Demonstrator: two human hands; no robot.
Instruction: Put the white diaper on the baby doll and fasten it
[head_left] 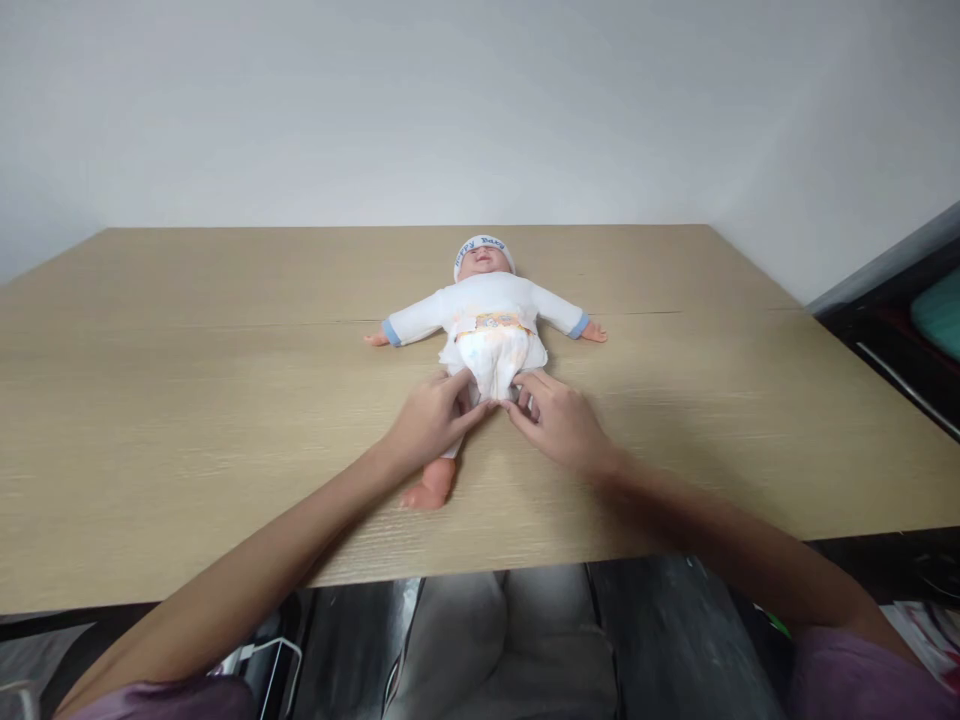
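A baby doll point(491, 293) lies on its back on the table, head away from me and arms spread wide. It wears a white top with blue cuffs and a white cap with lettering. Round its hips is a white diaper point(493, 352) with an orange printed band at the waist. My left hand point(433, 420) pinches the diaper's edge at the leg on the left. On the other side my right hand point(559, 418) pinches the matching edge, thumbs close together at the crotch. One bare foot shows below my left hand; the other leg is hidden behind my right hand.
The wooden table point(225, 430) reaches back to a pale wall point(420, 110). Its front edge is just before my lap. A dark piece of furniture point(885, 310) with a green item stands at the right.
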